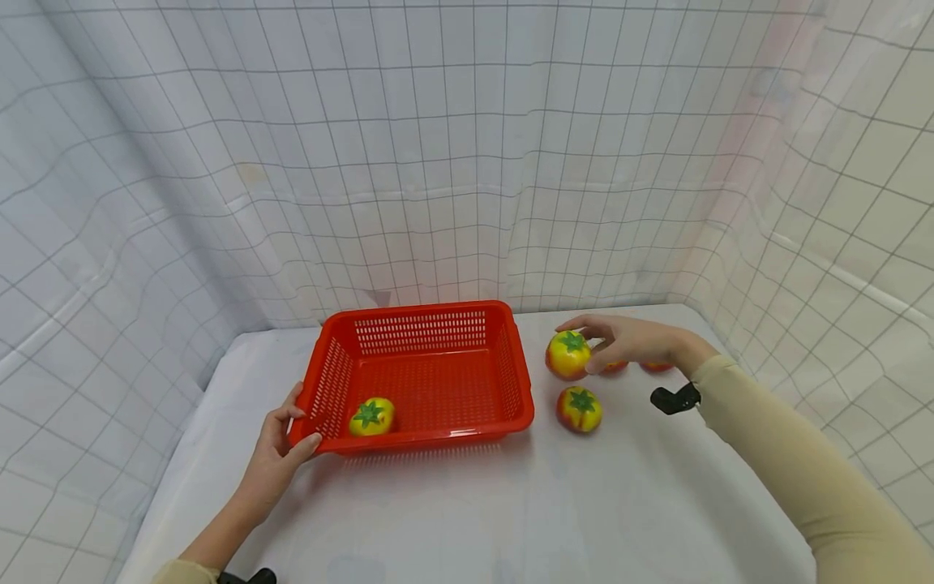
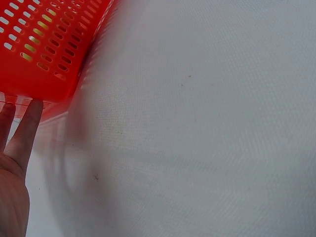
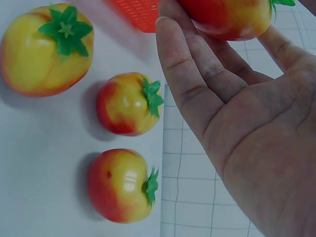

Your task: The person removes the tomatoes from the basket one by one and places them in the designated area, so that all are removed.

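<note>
My right hand (image 1: pixel 629 339) holds a red-and-yellow toy tomato (image 1: pixel 563 359) with a green star-shaped top, just right of the red plastic basket (image 1: pixel 438 438). In the right wrist view, the fingers curve round the held tomato from beneath, and its upper part is cut off by the frame. At the basket's front left corner my left hand (image 1: pixel 276 450) grips the rim, thumb at the front and fingers along the left side. Inside the basket, near that corner, lies one toy tomato (image 1: pixel 372 417).
Another toy tomato (image 1: pixel 580 409) lies on the white table (image 1: pixel 467 519) in front of the right hand. Two more, one tomato (image 3: pixel 127 103) and a second tomato (image 3: pixel 121 185), sit near the table's back edge, partly hidden by the hand in the head view. Gridded white curtains (image 1: pixel 438 162) enclose the table.
</note>
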